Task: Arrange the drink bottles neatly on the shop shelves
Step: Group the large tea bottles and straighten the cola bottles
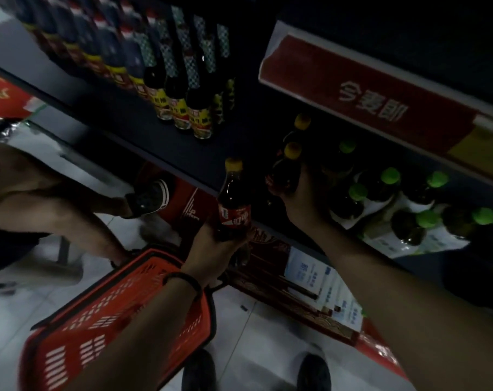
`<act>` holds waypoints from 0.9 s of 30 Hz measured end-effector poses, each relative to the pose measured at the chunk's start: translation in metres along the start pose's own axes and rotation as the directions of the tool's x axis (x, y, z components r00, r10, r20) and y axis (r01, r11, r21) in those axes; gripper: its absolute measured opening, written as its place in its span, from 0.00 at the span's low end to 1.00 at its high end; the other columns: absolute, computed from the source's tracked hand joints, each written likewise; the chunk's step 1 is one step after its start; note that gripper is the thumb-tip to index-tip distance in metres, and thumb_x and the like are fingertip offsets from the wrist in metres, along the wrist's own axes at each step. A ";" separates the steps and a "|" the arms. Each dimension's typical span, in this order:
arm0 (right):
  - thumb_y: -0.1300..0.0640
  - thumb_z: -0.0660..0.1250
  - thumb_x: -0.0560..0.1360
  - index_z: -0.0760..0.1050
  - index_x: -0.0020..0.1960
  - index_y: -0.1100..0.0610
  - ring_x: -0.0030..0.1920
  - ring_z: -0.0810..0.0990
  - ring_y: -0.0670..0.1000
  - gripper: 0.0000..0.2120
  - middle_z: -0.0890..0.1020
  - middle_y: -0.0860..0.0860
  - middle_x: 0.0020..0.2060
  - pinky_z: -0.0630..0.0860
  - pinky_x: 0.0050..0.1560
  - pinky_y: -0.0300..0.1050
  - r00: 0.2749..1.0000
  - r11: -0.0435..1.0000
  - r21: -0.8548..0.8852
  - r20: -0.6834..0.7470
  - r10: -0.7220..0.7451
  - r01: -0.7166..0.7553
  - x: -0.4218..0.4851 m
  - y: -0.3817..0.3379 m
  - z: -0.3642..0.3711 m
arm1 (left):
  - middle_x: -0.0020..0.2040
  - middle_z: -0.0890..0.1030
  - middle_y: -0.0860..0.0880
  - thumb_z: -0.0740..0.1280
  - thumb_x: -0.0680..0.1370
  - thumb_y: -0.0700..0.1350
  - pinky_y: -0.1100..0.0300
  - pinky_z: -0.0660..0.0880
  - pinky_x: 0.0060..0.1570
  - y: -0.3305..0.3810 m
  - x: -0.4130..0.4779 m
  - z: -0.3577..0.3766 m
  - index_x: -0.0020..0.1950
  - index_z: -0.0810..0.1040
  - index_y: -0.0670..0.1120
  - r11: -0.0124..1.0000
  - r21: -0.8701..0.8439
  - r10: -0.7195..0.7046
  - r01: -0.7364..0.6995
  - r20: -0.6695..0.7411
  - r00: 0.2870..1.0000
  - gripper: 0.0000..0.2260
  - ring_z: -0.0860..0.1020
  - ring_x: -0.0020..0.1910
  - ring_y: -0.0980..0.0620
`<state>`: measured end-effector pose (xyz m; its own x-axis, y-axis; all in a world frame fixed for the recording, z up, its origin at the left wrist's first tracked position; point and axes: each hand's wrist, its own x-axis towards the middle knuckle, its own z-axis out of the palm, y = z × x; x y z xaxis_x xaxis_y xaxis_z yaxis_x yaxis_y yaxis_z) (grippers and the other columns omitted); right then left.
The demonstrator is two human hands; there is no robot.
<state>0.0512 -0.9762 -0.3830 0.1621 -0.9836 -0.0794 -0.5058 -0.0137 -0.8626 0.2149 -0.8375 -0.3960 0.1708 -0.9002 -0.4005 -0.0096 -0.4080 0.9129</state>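
My left hand [217, 249] is wrapped around the lower body of a cola bottle [232, 204], yellow cap up, red label facing me, held in the air just in front of the dark shelf edge [183, 170]. A black band [183, 280] sits on that wrist, above the red shopping basket [121, 314] on the floor.

My right hand [304, 204] reaches into the lower shelf, fingers closed on a second cola bottle [285, 173] with a yellow cap. 1 more yellow-capped bottle [302, 121] stands just behind it, deeper in. To the right, green-capped dark bottles [389, 179] stand packed in a group, some in white wrap.

Upper shelf: a row of dark sauce bottles with yellow labels [180, 108]. A red shelf sign with white characters [369, 100] hangs on the right.

Another person's bare legs [50, 204] show at left. The picture is dim and blurred, so label text is unreadable.
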 end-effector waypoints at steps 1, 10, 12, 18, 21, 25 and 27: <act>0.64 0.76 0.76 0.63 0.79 0.65 0.75 0.70 0.56 0.37 0.72 0.60 0.74 0.70 0.66 0.26 1.000 1.000 -0.013 0.010 -0.004 0.005 0.001 0.000 0.002 | 0.43 0.87 0.37 0.74 0.80 0.44 0.34 0.82 0.49 -0.001 0.004 0.001 0.51 0.83 0.44 1.000 0.013 0.006 -0.006 0.003 1.000 0.05 0.85 0.45 0.32; 0.69 0.73 0.77 0.66 0.77 0.65 0.69 0.77 0.55 0.31 0.77 0.59 0.70 0.76 0.70 0.44 0.997 0.998 -0.062 0.077 0.009 -0.004 0.020 0.013 0.007 | 0.40 0.86 0.38 0.74 0.80 0.44 0.40 0.81 0.40 -0.002 0.019 0.015 0.64 0.76 0.38 0.998 0.054 0.040 -0.042 0.023 0.999 0.16 0.84 0.40 0.33; 0.75 0.69 0.78 0.67 0.73 0.70 0.62 0.79 0.50 0.26 0.77 0.61 0.66 0.77 0.59 0.30 0.994 0.996 -0.091 0.106 -0.013 0.023 0.022 0.013 0.003 | 0.40 0.86 0.39 0.74 0.81 0.45 0.41 0.82 0.39 -0.005 0.022 0.017 0.61 0.77 0.37 0.995 0.088 0.049 -0.051 0.023 0.999 0.15 0.85 0.39 0.36; 0.70 0.72 0.78 0.67 0.75 0.64 0.64 0.78 0.48 0.29 0.79 0.54 0.65 0.74 0.58 0.26 0.988 0.998 0.026 0.149 0.045 -0.050 0.001 -0.012 -0.023 | 0.40 0.87 0.43 0.74 0.80 0.45 0.52 0.83 0.37 -0.009 0.025 0.025 0.61 0.79 0.36 0.985 0.147 0.096 -0.095 0.000 0.995 0.15 0.86 0.39 0.42; 0.65 0.67 0.81 0.73 0.67 0.60 0.46 0.79 0.44 0.16 0.79 0.45 0.48 0.72 0.41 0.24 0.999 1.000 0.018 0.028 -0.024 0.024 -0.019 -0.027 -0.047 | 0.39 0.85 0.45 0.75 0.79 0.40 0.66 0.79 0.37 -0.009 0.026 0.036 0.60 0.78 0.38 0.976 0.171 0.134 -0.134 0.013 0.991 0.13 0.85 0.37 0.56; 0.47 0.69 0.74 0.77 0.63 0.48 0.51 0.82 0.48 0.19 0.80 0.50 0.51 0.80 0.47 0.42 0.974 0.988 0.054 0.170 -0.151 0.144 -0.042 -0.040 -0.065 | 0.56 0.81 0.57 0.76 0.78 0.42 0.73 0.78 0.51 -0.001 0.024 0.053 0.75 0.70 0.47 0.969 0.187 0.158 -0.162 0.037 0.987 0.27 0.80 0.50 0.70; 0.48 0.72 0.78 0.77 0.63 0.51 0.53 0.81 0.46 0.16 0.80 0.50 0.52 0.78 0.51 0.39 0.957 0.981 0.014 0.218 -0.192 0.193 -0.040 -0.040 -0.070 | 0.67 0.77 0.57 0.76 0.78 0.44 0.76 0.74 0.58 0.006 0.027 0.062 0.80 0.66 0.48 0.951 0.234 0.190 -0.200 0.064 0.980 0.33 0.75 0.61 0.68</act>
<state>0.0056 -0.9490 -0.3109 0.4371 -0.8992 -0.0197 -0.4530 -0.2012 -0.8685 0.1579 -0.8736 -0.4063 0.1029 -0.9692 -0.2236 -0.2736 -0.2437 0.9304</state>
